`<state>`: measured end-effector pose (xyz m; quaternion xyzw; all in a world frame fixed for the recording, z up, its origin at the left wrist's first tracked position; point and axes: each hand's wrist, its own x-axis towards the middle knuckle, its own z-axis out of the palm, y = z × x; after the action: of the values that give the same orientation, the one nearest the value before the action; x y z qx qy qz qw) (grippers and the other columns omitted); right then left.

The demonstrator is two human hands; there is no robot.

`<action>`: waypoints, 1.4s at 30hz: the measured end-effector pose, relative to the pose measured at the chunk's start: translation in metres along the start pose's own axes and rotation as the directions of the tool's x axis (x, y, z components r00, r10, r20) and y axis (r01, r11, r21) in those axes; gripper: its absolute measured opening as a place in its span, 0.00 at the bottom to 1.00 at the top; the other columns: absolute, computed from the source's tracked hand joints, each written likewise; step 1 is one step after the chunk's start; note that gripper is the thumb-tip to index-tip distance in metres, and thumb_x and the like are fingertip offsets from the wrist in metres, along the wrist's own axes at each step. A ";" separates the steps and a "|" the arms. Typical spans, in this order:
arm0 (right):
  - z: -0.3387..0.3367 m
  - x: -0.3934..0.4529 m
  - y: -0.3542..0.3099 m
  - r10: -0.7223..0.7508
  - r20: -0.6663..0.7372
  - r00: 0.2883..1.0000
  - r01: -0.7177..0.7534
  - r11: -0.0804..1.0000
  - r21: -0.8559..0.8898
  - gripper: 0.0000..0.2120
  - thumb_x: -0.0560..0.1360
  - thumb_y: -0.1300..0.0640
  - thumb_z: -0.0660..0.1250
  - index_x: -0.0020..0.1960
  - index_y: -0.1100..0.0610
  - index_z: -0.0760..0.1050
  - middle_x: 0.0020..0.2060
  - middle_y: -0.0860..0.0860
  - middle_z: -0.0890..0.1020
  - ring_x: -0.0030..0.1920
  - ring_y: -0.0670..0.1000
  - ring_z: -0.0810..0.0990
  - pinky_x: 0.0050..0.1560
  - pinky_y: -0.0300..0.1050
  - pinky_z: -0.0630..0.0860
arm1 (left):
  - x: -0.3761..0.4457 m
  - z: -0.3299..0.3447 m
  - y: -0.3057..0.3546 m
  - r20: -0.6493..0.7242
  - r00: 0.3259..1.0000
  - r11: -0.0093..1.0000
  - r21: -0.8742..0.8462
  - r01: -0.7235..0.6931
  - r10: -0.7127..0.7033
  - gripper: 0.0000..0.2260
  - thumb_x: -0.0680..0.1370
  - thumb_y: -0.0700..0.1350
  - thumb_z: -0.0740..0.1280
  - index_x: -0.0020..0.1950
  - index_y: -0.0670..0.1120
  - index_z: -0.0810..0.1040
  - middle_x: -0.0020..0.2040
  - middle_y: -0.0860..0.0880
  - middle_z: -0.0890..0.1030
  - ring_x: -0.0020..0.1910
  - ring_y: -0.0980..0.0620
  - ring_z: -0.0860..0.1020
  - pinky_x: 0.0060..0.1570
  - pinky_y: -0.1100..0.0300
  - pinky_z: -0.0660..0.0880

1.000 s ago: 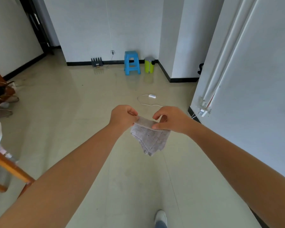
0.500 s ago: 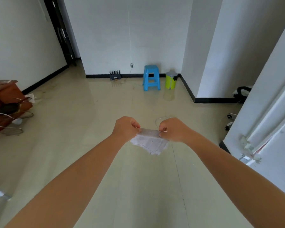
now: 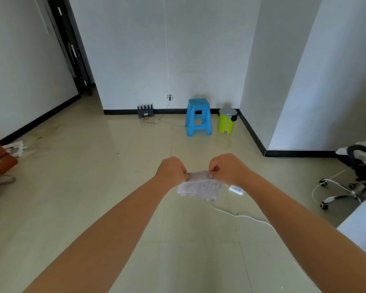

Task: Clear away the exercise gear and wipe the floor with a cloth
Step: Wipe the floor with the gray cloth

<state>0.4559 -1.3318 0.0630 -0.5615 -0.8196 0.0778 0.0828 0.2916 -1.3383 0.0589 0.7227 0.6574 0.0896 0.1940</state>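
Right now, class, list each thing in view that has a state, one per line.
cloth: held up off the floor, stretched between both hands
left hand: pinches the cloth
right hand: pinches the cloth
blue stool: upright
green bin: lid closed
white cable: loose on floor

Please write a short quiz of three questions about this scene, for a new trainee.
1. True or false: both hands pinch the cloth.
2. What stands nearer the yellow-green bin? A: blue stool; B: black router.
3. Fill in: a white ____ lies on the floor under the right forearm.

Key
1. True: left hand and right hand each grip an upper corner.
2. A.
3. Cable.
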 end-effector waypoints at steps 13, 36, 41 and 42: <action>-0.012 0.400 0.179 -0.036 0.016 0.999 0.035 0.999 0.004 0.12 0.77 0.59 0.59 0.56 0.62 0.78 0.52 0.56 0.81 0.54 0.53 0.77 0.34 0.29 0.60 | 0.425 -0.060 -0.006 -0.106 0.994 0.999 -0.007 -0.041 0.040 0.12 0.78 0.41 0.62 0.54 0.40 0.82 0.55 0.44 0.82 0.56 0.47 0.78 0.53 0.60 0.73; -0.009 1.082 0.441 0.138 0.104 0.985 -0.144 0.988 0.048 0.11 0.76 0.61 0.61 0.54 0.61 0.80 0.52 0.55 0.82 0.45 0.48 0.74 0.38 0.31 0.65 | 1.167 -0.152 -0.073 0.039 0.998 0.984 -0.174 -0.040 0.047 0.10 0.77 0.42 0.65 0.54 0.37 0.82 0.43 0.42 0.82 0.45 0.50 0.78 0.56 0.57 0.76; 0.009 1.232 0.523 0.130 0.144 0.981 -0.137 0.990 0.037 0.12 0.76 0.60 0.60 0.54 0.60 0.80 0.40 0.50 0.80 0.39 0.44 0.71 0.32 0.26 0.59 | 1.335 -0.147 -0.077 0.077 0.997 0.983 -0.181 -0.013 0.027 0.08 0.77 0.41 0.66 0.51 0.39 0.82 0.30 0.55 0.70 0.42 0.52 0.75 0.44 0.63 0.75; 0.011 1.263 0.540 0.133 0.152 0.979 -0.141 0.989 0.044 0.12 0.76 0.60 0.60 0.55 0.60 0.80 0.40 0.49 0.80 0.40 0.45 0.73 0.32 0.26 0.59 | 1.370 -0.147 -0.078 0.082 0.997 0.983 -0.184 0.003 0.013 0.07 0.77 0.41 0.66 0.50 0.40 0.82 0.30 0.54 0.71 0.43 0.52 0.75 0.39 0.66 0.73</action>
<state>0.4938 0.0397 -0.0060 -0.6069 -0.7804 0.1473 0.0314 0.3278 0.0400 -0.0104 0.7064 0.6358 0.1202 0.2869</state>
